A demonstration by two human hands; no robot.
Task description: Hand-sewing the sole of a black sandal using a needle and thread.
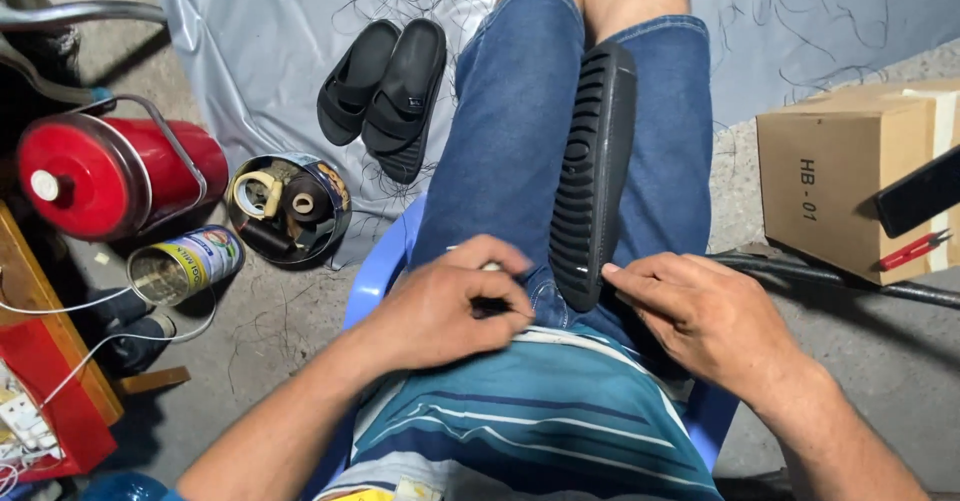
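A black ridged rubber sole (592,176) lies lengthwise along the right thigh of the blue denim shorts (520,121), tread side up; its rounded near end rests at the lap, touching the right fingertips.

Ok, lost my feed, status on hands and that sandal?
Left hand closed on something small, unclear. Right hand touching black sandal, sole up on lap. Nothing in the way.
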